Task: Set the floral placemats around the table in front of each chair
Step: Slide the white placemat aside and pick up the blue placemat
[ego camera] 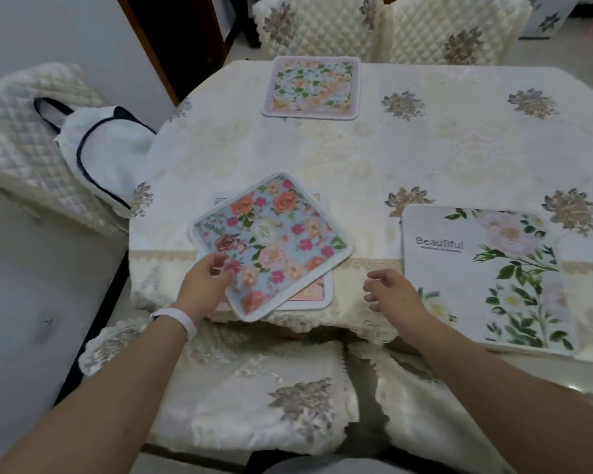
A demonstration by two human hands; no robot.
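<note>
A blue placemat (271, 241) with pink and orange flowers lies turned at an angle on a pink placemat (314, 294) at the table's near edge. My left hand (208, 278) pinches the blue mat's near left corner. Just right of the stack, my right hand (392, 290) hovers with fingers apart and holds nothing. A large white mat (483, 278) printed "Beautiful" with green leaves lies at the near right. A pale pink floral mat (312, 87) sits at the far edge before a chair.
A cream embroidered tablecloth (391, 148) covers the table. Quilted chairs stand at the far side (317, 25), (456, 29), at the left (24, 138) with a white bag (107, 152) on it, and below me (254, 388).
</note>
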